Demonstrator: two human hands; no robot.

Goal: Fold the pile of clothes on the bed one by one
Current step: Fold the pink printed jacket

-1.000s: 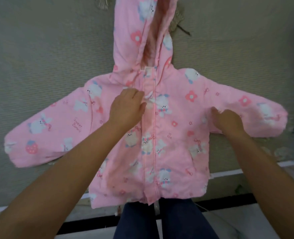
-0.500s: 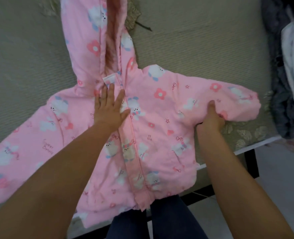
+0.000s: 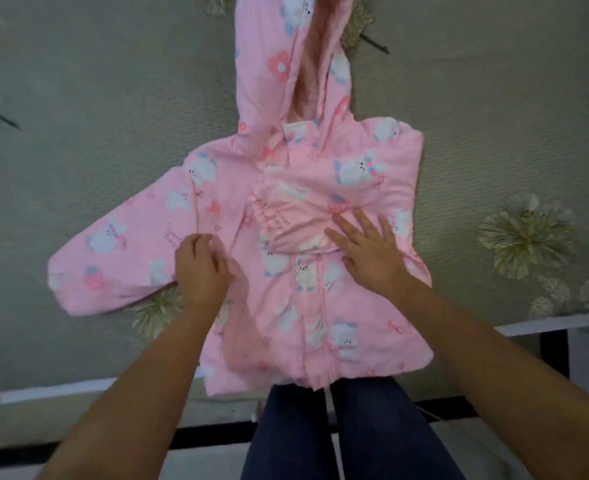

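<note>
- A pink padded child's hooded jacket [image 3: 286,306] printed with white bunnies and red flowers lies front-up on the olive-green textured bedspread [image 3: 113,133], with its hem at the near edge of the bed and slightly overhanging it.
- The jacket's hood [image 3: 269,64] points toward the far edge of the bed, its opening showing a plain pink lining.
- The sleeve on the person's right [image 3: 320,202] is folded across the chest, with its gathered cuff lying near the zip line at the middle of the jacket.
- The right hand [image 3: 372,254] rests flat on that folded sleeve, fingers straight and spread, pressing it down; it grasps nothing.
- The other sleeve [image 3: 113,254] lies stretched out flat toward the left edge of the bedspread, tilting toward the near edge.
- The left hand [image 3: 199,268] sits at the armpit of that outstretched sleeve, fingers curled and pinching the pink fabric there.
- Pale embroidered flower motifs [image 3: 525,233] decorate the bedspread near its right edge and beneath the left sleeve.
- The person's legs in dark blue jeans [image 3: 338,427] stand against the near edge of the bed, just below the jacket's hem.
</note>
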